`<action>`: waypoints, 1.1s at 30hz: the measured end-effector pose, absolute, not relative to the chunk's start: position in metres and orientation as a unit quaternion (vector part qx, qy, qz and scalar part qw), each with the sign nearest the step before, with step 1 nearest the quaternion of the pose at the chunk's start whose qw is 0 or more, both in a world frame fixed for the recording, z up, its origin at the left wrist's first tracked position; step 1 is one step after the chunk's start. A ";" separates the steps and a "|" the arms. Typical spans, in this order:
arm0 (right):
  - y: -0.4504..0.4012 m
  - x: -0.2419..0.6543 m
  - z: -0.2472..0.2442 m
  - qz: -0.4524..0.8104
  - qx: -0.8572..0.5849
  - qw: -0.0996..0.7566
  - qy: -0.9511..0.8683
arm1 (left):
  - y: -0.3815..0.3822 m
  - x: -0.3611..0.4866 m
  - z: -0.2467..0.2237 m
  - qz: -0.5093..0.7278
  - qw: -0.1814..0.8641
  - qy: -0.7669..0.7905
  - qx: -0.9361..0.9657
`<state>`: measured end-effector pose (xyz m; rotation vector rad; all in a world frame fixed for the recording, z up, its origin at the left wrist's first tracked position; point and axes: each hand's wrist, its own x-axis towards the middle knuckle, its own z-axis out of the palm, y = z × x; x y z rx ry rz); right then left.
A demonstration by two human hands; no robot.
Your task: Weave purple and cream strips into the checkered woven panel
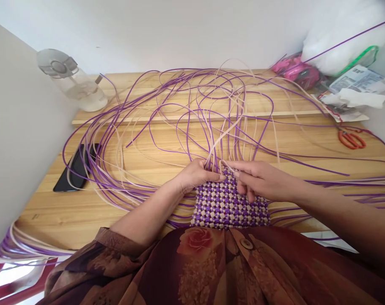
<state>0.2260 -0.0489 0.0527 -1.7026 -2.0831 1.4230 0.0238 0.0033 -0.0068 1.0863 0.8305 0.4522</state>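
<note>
A purple and beige woven piece lies on the wooden table against the edge near my body. Long loose purple and beige strands fan out from its top and sides. My left hand is closed at the upper left corner of the weave, with beige strands between thumb and fingers. At the top edge, just to the right, my right hand pinches a thin beige strand that bends in a small loop. Its lower fingers curl over the weave.
A black phone lies at left under strands, with a clear jug behind it. Orange-handled pliers are at right, near pink items, papers and a white bag. A raised wooden ledge crosses the back.
</note>
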 end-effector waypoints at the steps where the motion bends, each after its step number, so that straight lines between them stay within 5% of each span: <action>1: -0.051 0.221 0.054 0.530 -0.572 0.055 -0.623 | 0.003 0.024 -0.007 0.214 0.751 0.378 0.497; 10: -0.052 0.189 0.048 0.698 -0.544 0.120 -0.449 | -0.002 0.028 -0.011 0.243 0.734 0.384 0.505; 14: -0.037 0.207 0.051 0.568 -0.577 0.066 -0.582 | -0.002 0.030 -0.013 0.250 0.688 0.400 0.552; 17: -0.022 0.217 0.051 0.401 -0.572 0.111 -0.707 | -0.003 0.029 -0.011 0.235 0.646 0.424 0.590; 24: -0.006 0.199 0.046 0.274 -0.534 0.086 -0.795 | -0.001 0.027 -0.010 0.199 0.546 0.462 0.670; 33: 0.011 0.199 0.039 0.396 -0.583 0.070 -0.706 | -0.002 0.027 -0.007 0.195 0.567 0.443 0.666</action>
